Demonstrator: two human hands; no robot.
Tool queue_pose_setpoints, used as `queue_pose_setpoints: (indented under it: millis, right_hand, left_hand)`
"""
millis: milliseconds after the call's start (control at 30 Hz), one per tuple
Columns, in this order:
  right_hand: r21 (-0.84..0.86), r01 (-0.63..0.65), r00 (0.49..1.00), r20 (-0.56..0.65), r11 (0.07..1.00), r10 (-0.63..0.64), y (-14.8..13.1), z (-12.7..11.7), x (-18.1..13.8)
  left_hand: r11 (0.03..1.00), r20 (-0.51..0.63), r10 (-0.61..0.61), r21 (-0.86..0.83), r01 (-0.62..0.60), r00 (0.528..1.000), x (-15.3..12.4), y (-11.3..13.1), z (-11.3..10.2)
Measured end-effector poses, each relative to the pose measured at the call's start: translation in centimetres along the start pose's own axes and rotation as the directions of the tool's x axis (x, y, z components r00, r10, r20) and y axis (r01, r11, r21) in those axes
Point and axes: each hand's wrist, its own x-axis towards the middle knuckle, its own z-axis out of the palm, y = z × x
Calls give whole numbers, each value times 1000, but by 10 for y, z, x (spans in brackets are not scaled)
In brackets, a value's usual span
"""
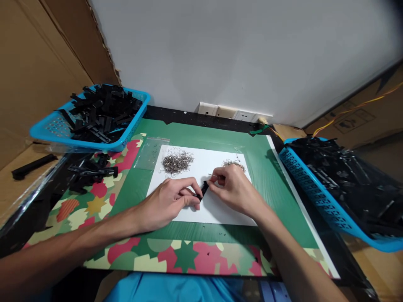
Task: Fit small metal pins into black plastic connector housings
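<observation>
Over the white sheet (185,216), my left hand (176,195) is closed on a small black plastic part (204,188). That part is tilted, its upper end close to the fingers of my right hand (234,188). Between the thumb and fingers of the right hand is a thin metal pin (211,175), with only a short length showing. Behind the left hand lies a heap of small wire springs (176,162). A second, smaller heap of springs (233,162) is partly hidden by the right hand.
A blue basket (132,126) of black plastic parts (103,109) stands at the back left, with loose black parts (91,172) in front. Another blue basket (321,205) stands on the right. A clear plastic bag (149,153) lies beside the sheet. Wall sockets (226,112) line the back.
</observation>
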Motion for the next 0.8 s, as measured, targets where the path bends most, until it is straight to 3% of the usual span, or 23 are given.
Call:
queue_pose_setpoints:
  millis: [167,367,500,633,800]
  right_hand:
    - [19,55,998,27,998,-55,0,-2,-1]
    - [72,11,997,76,997,-16,6,-16,-6]
    - [99,75,994,-86,992,-67,8,-25,-7]
    - [126,198,952,-260,972,-160,7,-25,-7]
    - [437,104,959,-281,893,26,7,-8,-2]
  left_hand:
    - [999,24,0,39,-1,1000,-1,0,-1]
    - [999,67,34,29,-36,997,0,0,-2]
    - [998,48,48,46,-50,998,1,-1,-2]
    - [1000,35,28,12,-29,999,2,-1,-1]
    - [1000,13,10,12,-10,1000,2,2,-1]
